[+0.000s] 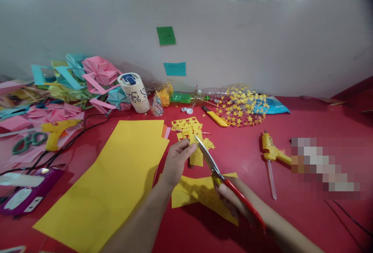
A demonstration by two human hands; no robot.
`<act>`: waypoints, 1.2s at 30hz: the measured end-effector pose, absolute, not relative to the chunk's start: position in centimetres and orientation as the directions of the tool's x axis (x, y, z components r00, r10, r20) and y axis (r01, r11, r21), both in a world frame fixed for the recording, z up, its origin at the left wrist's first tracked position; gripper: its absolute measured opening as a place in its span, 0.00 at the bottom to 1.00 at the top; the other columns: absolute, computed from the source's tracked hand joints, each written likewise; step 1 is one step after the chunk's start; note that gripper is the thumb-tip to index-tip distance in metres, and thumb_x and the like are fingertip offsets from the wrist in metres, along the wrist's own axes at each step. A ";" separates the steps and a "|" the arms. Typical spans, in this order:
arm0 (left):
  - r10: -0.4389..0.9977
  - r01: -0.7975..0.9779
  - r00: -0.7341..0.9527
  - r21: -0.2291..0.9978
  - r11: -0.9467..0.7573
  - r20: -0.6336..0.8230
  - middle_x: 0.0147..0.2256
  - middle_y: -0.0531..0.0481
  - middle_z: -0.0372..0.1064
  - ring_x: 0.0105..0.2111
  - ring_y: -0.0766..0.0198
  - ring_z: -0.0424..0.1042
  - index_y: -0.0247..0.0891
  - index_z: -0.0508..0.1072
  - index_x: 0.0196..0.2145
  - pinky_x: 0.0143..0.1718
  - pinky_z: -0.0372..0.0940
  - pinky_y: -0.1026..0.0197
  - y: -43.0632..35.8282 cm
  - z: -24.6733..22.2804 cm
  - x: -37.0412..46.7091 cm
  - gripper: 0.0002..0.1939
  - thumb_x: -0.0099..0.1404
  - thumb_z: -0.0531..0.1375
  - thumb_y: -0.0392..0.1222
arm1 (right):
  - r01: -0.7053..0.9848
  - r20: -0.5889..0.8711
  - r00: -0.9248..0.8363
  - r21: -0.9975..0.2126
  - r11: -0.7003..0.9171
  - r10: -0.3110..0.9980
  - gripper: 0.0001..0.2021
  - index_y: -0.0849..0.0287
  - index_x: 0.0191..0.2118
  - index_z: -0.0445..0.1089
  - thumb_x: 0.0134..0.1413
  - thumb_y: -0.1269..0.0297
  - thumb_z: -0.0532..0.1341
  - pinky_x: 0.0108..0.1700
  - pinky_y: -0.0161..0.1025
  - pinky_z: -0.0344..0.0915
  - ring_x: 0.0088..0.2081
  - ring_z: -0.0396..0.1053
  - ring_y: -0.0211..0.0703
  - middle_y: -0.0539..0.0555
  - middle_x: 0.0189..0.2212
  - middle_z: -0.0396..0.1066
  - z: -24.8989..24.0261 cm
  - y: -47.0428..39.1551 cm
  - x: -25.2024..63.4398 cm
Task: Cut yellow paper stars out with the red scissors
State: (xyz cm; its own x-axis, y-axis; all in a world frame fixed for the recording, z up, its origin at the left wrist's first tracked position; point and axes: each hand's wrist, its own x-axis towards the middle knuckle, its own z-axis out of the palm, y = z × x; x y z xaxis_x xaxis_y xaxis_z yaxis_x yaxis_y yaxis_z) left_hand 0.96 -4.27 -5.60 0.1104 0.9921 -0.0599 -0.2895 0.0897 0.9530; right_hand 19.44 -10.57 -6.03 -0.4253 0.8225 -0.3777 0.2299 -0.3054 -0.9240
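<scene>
Red tabletop [305, 115] stretched beneath everything; large yellow paper sheet [116, 175] lay left of both hands. Red-handled metal scissors [233, 189] sat gripped in the right hand [229, 198]. Left hand [176, 162] pinched a narrow yellow paper strip [197, 156] at the blade tips.

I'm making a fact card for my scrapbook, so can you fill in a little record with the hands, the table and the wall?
Left hand: pinches a small yellow paper piece
Right hand: holds red-handled scissors, tip by that piece
Table: red
Beside left arm: large yellow sheets
Beyond the hands: scraps with star-shaped holes, white cup, yellow cutter
Far left: yellow glue gun, green-handled scissors
Right side: another yellow glue gun
Wall: green square above blue square
</scene>
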 end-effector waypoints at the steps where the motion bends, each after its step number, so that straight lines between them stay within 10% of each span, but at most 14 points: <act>1: 0.992 -0.304 0.109 0.949 0.090 -0.059 0.21 0.56 0.57 0.19 0.72 0.58 0.36 0.65 0.23 0.16 0.60 0.69 -4.3 -5.6 1.0 0.12 0.59 0.60 0.46 | 0.230 -0.374 -0.427 -0.926 -0.301 0.824 0.26 0.58 0.26 0.56 0.51 0.36 0.51 0.14 0.28 0.49 0.12 0.50 0.28 0.40 0.13 0.51 -6.0 -10.5 19.4; 36: 0.994 -0.319 0.075 0.943 0.099 -0.079 0.17 0.57 0.61 0.15 0.73 0.59 0.36 0.63 0.22 0.17 0.55 0.69 -3.5 -5.1 0.0 0.12 0.58 0.59 0.43 | 0.286 -0.418 -0.387 -0.902 -0.323 0.822 0.23 0.56 0.22 0.51 0.52 0.43 0.56 0.10 0.25 0.44 0.10 0.45 0.25 0.39 0.12 0.49 -6.2 -9.6 19.8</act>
State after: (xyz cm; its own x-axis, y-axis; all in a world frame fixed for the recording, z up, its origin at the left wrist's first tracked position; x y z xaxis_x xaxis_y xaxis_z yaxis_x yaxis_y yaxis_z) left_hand -0.02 -3.50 -5.13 0.0747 0.9941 -0.0790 -0.3191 0.0989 0.9426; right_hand 19.78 -9.56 -6.16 -0.3874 0.8219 -0.4176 0.2861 -0.3234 -0.9020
